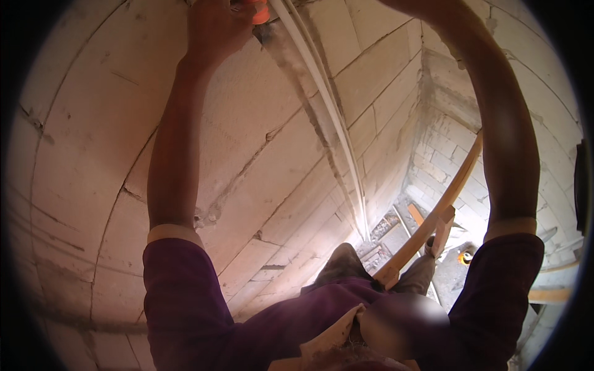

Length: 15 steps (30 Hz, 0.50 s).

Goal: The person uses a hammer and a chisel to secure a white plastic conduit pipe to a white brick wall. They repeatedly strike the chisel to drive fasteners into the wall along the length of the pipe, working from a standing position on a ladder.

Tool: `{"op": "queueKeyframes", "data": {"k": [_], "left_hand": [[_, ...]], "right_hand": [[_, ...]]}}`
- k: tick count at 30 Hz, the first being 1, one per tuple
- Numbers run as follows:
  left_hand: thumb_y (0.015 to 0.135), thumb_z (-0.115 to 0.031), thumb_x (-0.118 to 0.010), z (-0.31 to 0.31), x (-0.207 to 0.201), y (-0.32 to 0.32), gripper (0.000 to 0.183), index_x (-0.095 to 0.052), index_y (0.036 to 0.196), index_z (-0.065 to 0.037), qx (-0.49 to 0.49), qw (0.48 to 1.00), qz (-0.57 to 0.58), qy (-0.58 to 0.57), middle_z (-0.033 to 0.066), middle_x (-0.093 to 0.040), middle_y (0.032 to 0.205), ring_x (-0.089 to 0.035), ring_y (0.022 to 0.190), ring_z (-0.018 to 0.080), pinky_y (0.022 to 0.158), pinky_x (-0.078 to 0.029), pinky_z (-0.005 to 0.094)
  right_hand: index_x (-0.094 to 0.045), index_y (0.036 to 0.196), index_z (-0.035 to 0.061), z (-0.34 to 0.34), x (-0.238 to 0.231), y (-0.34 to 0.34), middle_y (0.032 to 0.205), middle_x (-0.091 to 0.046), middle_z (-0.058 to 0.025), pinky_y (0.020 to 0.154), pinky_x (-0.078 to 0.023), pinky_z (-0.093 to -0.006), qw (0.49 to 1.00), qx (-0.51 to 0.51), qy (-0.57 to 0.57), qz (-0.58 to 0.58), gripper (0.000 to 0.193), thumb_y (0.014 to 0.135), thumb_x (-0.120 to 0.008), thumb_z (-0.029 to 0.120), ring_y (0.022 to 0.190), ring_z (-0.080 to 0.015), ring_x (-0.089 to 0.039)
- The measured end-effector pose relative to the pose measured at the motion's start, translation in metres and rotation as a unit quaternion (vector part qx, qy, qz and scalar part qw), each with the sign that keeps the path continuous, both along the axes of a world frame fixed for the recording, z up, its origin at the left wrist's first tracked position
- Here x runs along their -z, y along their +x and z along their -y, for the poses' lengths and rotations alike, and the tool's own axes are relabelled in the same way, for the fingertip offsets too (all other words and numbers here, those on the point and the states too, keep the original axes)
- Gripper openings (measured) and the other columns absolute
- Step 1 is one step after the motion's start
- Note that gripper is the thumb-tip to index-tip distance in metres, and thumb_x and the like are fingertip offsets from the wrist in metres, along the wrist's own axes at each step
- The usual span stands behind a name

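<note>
My left hand (218, 28) is raised against the block wall at the top edge, its fingers closed around a bright orange object (260, 12). Most of that object is cut off, so its kind does not show. Just right of it, a long white strip (322, 83) runs down the wall beside a rough, grey-filled groove (291, 68). My right arm reaches up as well; only the wrist end of my right hand (408, 5) shows at the top edge. Its fingers are out of sight.
A wooden beam (433, 216) slants upward beside my body, with a short wood piece (442, 232) next to it. Debris and an orange round item (465, 256) lie on the floor far below. Another plank (550, 295) shows at the right. The block wall (260, 142) stands close in front.
</note>
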<state>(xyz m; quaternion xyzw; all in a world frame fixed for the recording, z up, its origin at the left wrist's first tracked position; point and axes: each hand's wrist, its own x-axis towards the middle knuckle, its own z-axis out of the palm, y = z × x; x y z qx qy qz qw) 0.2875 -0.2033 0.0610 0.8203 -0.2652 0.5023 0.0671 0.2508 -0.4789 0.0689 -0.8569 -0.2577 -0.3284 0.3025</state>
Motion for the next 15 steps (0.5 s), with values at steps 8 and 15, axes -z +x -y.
{"op": "queueKeyframes", "data": {"k": [8,15], "left_hand": [[0.081,-0.007,-0.067,0.004,-0.013,-0.016,0.026,-0.062,0.105,0.003,-0.043,0.993,-0.072,-0.085,0.0174,-0.073,0.091,-0.074,0.087,0.0275,0.075,-0.059,0.0360],[0.083,-0.009,-0.064,0.019,-0.018,-0.018,0.021,-0.063,0.099,0.004,-0.044,0.989,-0.094,-0.106,0.0152,-0.072,0.086,-0.073,0.083,0.0248,0.072,-0.058,0.0360]], "right_hand": [[-0.064,0.101,-0.0049,-0.021,0.008,0.048,0.079,-0.066,-0.0194,0.070,-0.051,-0.0474,0.996,-0.029,-0.013,0.082,0.048,0.104,-0.046,0.040,0.075,-0.0299,-0.066],[-0.064,0.098,-0.0061,-0.028,-0.004,0.058,0.077,-0.065,-0.0174,0.065,-0.051,-0.0447,0.992,-0.031,-0.034,0.119,0.048,0.102,-0.049,0.040,0.070,-0.0291,-0.065]]}}
